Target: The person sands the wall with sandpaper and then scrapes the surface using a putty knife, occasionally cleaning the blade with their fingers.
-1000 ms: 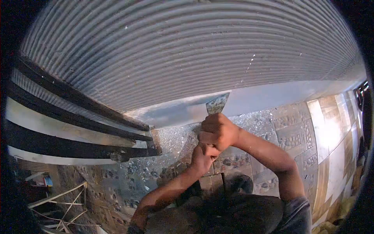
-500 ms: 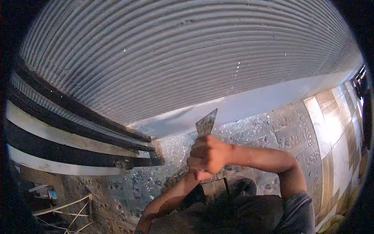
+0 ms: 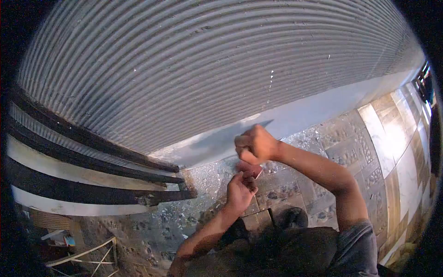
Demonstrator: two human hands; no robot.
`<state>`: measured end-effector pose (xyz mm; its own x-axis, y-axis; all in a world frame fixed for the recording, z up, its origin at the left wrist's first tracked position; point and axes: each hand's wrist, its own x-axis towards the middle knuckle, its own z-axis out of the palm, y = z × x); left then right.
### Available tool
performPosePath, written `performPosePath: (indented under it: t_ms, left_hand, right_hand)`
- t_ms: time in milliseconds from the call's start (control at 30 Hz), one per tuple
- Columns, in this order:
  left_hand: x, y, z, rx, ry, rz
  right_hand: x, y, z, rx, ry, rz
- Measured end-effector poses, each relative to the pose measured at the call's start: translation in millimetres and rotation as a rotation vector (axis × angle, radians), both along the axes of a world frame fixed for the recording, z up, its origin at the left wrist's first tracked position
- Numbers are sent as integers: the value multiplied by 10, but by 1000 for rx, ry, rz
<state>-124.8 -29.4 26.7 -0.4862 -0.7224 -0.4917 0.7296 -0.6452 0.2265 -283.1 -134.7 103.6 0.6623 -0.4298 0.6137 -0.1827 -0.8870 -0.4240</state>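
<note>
My right hand (image 3: 258, 144) is closed in a fist close to the pale base strip of the wall (image 3: 318, 114). A dark pointed blade tip of a putty knife (image 3: 267, 122) shows past its knuckles; the rest of the knife is hidden by the fist. Below it, my left hand (image 3: 240, 193) has its fingers curled at a reddish piece with a pale edge (image 3: 254, 170), just under the right fist. I cannot tell what that piece is.
Grey corrugated wall (image 3: 198, 74) rises ahead. Pale flakes (image 3: 207, 177) litter the stone-patterned floor (image 3: 281, 196) along its foot. Dark and white bars (image 3: 92, 187) project at left, and a thin metal frame (image 3: 110, 251) stands at lower left. Lighter tiles (image 3: 392, 138) lie to the right.
The hands have drawn apart. My right hand has moved up toward the wall, and the knife's blade, plainly seen before, is now mostly hidden. The reddish piece has come into view.
</note>
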Motion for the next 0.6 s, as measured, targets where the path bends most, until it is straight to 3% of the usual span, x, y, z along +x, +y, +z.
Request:
performPosePath:
  t_ms: [133, 167, 300, 367, 400, 500, 533, 600]
  left_hand:
    - [-3, 3, 119, -1481, -1356, 75]
    - [-39, 7, 104, -1476, -1351, 76]
    - [-37, 51, 66, -475, -765, 97]
    - [-87, 46, 36, 3, -441, 112]
    - [-135, 132, -320, -488, -626, 207]
    - [-103, 74, -190, -317, -517, 137]
    - [-78, 46, -124, -233, -465, 100]
    - [-1, 22, -44, -65, -370, 20]
  right_hand:
    - [203, 421, 216, -111, -67, 126]
    - [266, 509, 279, -161, -128, 186]
    - [181, 229, -13, -164, 14, 176]
    - [204, 230, 114, -235, 82, 107]
    - [242, 308, 164, -204, 23, 83]
    - [428, 519, 209, -268, -22, 181]
    - [455, 475, -92, -335, 88, 160]
    - [195, 100, 3, -228, 55, 62]
